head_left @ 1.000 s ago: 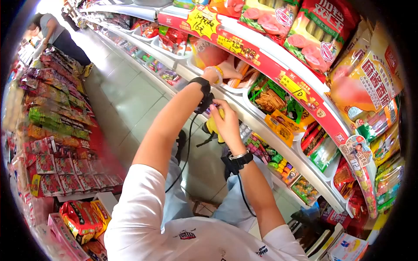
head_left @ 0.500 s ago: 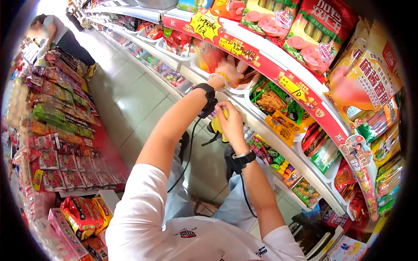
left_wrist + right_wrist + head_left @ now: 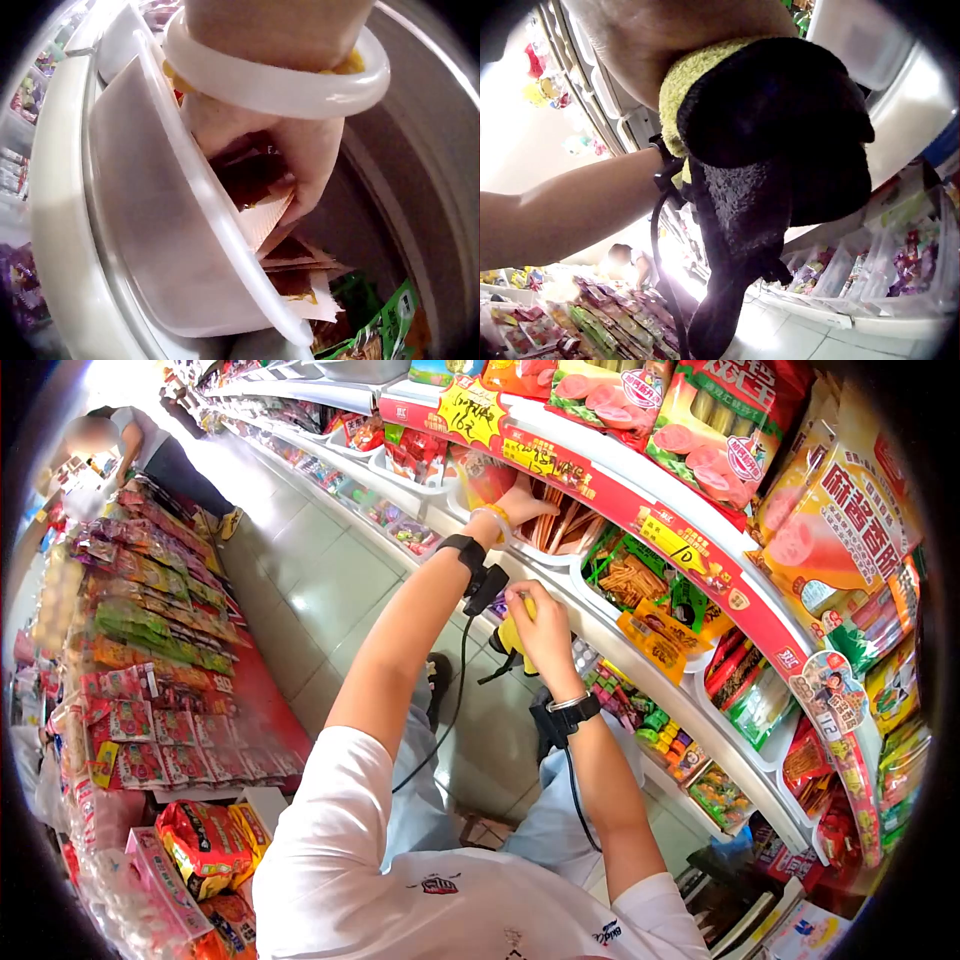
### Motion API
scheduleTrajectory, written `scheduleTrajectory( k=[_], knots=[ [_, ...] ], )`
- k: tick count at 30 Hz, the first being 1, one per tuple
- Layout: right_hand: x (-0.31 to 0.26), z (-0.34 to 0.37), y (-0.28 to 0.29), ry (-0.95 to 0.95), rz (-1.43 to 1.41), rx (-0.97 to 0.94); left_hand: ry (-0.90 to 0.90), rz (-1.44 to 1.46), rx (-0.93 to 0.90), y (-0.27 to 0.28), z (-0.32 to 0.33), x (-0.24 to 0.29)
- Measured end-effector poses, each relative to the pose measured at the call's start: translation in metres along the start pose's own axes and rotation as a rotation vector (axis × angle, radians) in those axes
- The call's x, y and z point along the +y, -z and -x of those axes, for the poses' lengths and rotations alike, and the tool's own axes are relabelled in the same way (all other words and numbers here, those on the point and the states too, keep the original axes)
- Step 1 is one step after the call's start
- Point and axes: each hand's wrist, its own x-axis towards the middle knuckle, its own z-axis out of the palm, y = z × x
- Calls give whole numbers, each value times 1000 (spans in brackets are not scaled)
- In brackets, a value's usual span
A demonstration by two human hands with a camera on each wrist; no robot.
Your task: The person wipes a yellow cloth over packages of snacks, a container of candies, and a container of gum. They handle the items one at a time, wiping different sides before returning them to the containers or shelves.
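A: Handling, biggest first?
B: White bin [image 3: 169,202] on the shelf: looks like stiff, smooth plastic. If it needs steadying, brace the rim. Plush item [image 3: 780,97], yellow and black, is in the right hand [image 3: 541,628] in front of the shelf: probably light and squashy, safe to squeeze. Best held by the thick body; the dangling strap [image 3: 718,322] would let it swing. Brown packs [image 3: 291,283] in the bin: thin, likely light, slick film, maybe snappable contents. I'd pinch one flat by its pale end, no bending.
A: Finger state?
B: Right: curled in on the plush item, holding it. Left hand [image 3: 518,506]: down inside the bin, slightly spread, one digit next to a pale pack end. Can't tell if it grips anything.
A: Blind spots?
B: Bin floor and far end, behind the hand. What the plush item actually is: its black side is too dark to read. Right fingertips, masked by it in the right wrist view. Left fingertips, buried. Pack print, too small.
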Motion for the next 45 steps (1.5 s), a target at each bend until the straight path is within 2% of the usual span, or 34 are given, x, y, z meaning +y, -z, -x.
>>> scheduleTrajectory(
  k=[2,5,6,9,12,14,17,20,23,24,27,28,31,33,35,37,39,42,43,45],
  knots=[
    [0,-1,2,12,5,12,-31,-49,-18,-7,-1,-9],
    [1,-2,1,22,9,30,132,18,-97,-4,-6,-5],
    [1,-2,2,13,12,27,217,10,-68,21,-11,24],
    [-2,-2,4,3,20,37,341,41,-49,26,-19,35],
    [0,-2,4,21,15,55,307,2,11,25,-19,40],
    [0,-2,5,38,15,62,296,125,69,8,-16,27],
    [-2,-2,4,48,24,63,282,75,64,-7,-15,6],
    [-2,-3,2,54,39,66,396,351,6,-14,-8,-10],
    [1,-3,0,57,46,65,434,426,27,1,-3,5],
    [2,-4,0,50,52,62,440,424,49,4,-3,9],
    [1,-6,1,55,85,67,393,244,76,-36,-4,-26],
    [0,-6,1,57,98,70,300,155,134,-73,-1,-59],
    [-2,-8,1,61,68,97,212,116,158,-54,8,-44],
    [-1,-10,0,63,50,140,337,454,176,-18,10,-25],
    [-1,-11,0,52,-33,166,760,1337,256,65,15,41],
    [-2,-13,3,28,-182,177,881,1755,292,128,33,82],
    [-11,-11,9,-136,-538,98,902,1962,276,172,67,110],
    [-29,-9,13,-295,-946,119,934,2363,246,185,121,123],
    [-33,-10,13,-352,-1115,126,908,2404,279,182,139,128],
    [-39,-13,7,-273,-1180,316,828,2478,341,168,171,129]
  ],
)
